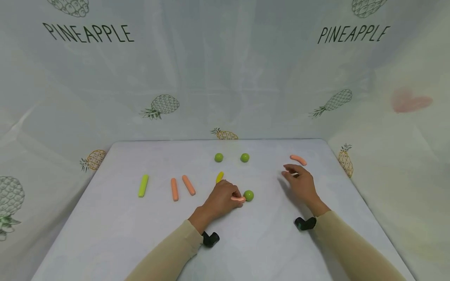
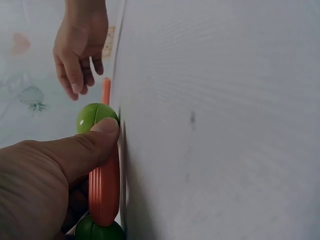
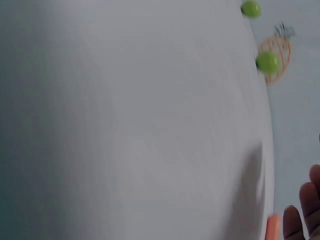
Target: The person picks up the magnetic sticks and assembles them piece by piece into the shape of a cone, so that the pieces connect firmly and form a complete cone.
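Note:
My left hand (image 1: 222, 198) pinches a short, curved orange stick (image 1: 238, 199) low over the table. In the left wrist view the thumb lies along this grooved orange stick, and part of the fingers is hidden. Close to its far end sits a green ball (image 1: 249, 195); whether they touch I cannot tell. A yellow piece (image 1: 219, 176) lies just behind the left hand, partly covered by it. Above the table at right, my right hand (image 1: 300, 184) holds nothing, its fingers loosely bent. Just beyond it lies another curved orange stick (image 1: 298, 160).
Two green balls, a left one (image 1: 218, 157) and a right one (image 1: 245, 157), lie toward the table's back edge. On the left are a yellow-green stick (image 1: 143, 185) and two straight orange sticks (image 1: 174, 189). A pineapple-print cloth (image 1: 225, 78) hangs behind the white table (image 1: 105, 234).

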The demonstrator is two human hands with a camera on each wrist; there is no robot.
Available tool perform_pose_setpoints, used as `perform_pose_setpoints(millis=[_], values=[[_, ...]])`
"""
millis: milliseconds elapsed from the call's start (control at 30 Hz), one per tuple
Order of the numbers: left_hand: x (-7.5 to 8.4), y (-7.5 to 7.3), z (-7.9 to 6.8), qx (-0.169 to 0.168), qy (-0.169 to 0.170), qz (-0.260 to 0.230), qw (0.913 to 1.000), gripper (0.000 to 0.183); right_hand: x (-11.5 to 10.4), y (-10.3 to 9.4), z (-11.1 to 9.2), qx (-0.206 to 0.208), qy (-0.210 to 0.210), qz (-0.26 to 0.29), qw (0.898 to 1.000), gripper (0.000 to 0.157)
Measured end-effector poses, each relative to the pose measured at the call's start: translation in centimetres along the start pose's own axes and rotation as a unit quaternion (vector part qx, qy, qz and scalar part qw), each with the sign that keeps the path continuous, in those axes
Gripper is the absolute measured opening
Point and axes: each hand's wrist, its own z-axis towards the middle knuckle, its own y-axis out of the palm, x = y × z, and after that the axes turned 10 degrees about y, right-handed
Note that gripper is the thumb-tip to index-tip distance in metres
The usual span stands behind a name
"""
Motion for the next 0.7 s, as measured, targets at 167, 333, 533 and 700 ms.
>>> perform_pose_setpoints(millis=[167, 333, 533, 700], values=[[0.0, 0.0, 0.0, -0.002, -0.001, 0.002, 1.0000, 0.018, 1.3, -2.0, 2.7, 0.045, -0.011, 0.000, 0.999, 0.040], [-0.1, -0.1, -0.1, -0.003, -0.001, 0.003, 1.0000, 0.019, 2.6, -3.4, 4.9, 0.040, 0.012, -0.021, 0.999, 0.049], [-0.2, 0.0, -0.1, -0.002, 0.002, -0.001, 1.0000, 0.018, 3.7, -4.0, 6.0, -0.009, 0.051, -0.046, 0.998, 0.063], [-0.4, 0.2, 0.0, -0.005, 0.001, 0.003, 1.0000, 0.018, 4.0, -3.9, 6.3, -0.023, 0.059, -0.040, 0.997, 0.060]])
